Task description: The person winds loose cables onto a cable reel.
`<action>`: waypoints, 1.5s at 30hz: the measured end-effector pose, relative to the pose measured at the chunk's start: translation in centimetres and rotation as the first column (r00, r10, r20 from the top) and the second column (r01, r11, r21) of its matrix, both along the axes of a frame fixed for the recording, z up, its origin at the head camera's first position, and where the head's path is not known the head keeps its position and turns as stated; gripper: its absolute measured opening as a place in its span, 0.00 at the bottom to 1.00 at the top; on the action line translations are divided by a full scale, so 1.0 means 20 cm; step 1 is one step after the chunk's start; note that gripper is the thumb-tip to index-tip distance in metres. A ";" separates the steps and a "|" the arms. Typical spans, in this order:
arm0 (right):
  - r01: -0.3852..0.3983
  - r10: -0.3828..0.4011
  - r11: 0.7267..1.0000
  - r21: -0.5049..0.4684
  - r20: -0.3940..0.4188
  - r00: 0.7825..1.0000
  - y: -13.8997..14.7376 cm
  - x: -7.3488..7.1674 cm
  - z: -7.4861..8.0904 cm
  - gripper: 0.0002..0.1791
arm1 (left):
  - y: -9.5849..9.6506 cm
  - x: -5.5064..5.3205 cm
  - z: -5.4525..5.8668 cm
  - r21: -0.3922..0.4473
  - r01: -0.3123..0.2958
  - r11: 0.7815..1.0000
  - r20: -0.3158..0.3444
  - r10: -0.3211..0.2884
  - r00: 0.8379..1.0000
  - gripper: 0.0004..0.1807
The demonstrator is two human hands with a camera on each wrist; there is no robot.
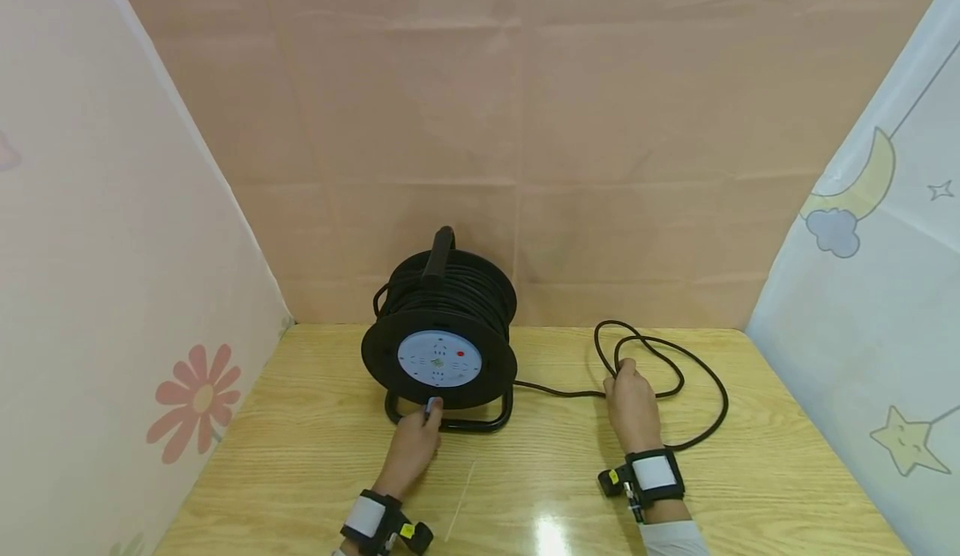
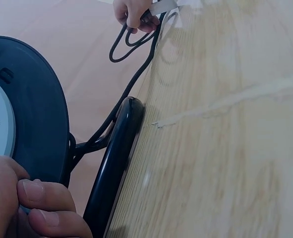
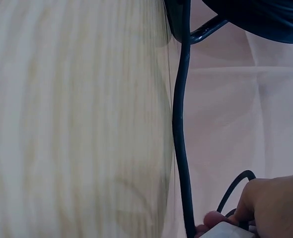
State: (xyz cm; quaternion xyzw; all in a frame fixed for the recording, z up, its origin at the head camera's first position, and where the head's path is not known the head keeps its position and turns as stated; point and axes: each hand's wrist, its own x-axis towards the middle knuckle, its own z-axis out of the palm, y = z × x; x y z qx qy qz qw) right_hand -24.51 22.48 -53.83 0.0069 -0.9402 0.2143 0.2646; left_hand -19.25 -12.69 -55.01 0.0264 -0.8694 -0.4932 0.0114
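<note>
A black cable reel (image 1: 491, 360) stands on its tubular frame on the table, left of the middle, with black cable wound on its drum. My left hand (image 1: 415, 441) grips a small pale-blue knob (image 1: 430, 407) at the lower edge of the reel's front disc; the fingers mostly cover it. To the right, my right hand (image 1: 632, 402) holds the loose cable (image 1: 558, 391), which runs from the reel to it low over the table. Beside the right fingers shows a flat white piece (image 3: 228, 231), its kind unclear.
Cable loops (image 1: 701, 360) spread behind and right of my right hand. The reel's carrying handle (image 1: 438, 256) points up. The wooden table (image 1: 300, 423) meets a brown backdrop (image 1: 600, 164) at the rear, with patterned white panels (image 1: 847, 331) at both sides.
</note>
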 end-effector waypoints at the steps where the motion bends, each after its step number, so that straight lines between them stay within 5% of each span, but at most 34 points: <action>1: -0.005 0.005 1.000 0.003 -0.006 1.000 0.00 0.00 0.00 0.12 | 0.00 0.00 0.00 0.008 -0.001 1.000 0.000 0.001 1.000 0.32; 12: -0.008 0.013 0.998 0.068 -0.082 0.997 0.00 0.00 -0.01 0.15 | -0.03 0.00 0.00 0.039 -0.009 0.999 0.000 0.009 1.000 0.31; 35: 0.066 -0.069 0.996 0.053 0.065 0.996 0.00 0.01 0.00 0.13 | -0.09 -0.01 0.02 0.079 -0.053 0.995 0.007 0.053 0.999 0.33; 45: 0.051 -0.052 0.998 0.044 0.025 0.998 0.00 0.01 0.01 0.14 | -0.09 -0.01 0.02 0.094 -0.068 0.993 0.011 0.067 0.998 0.33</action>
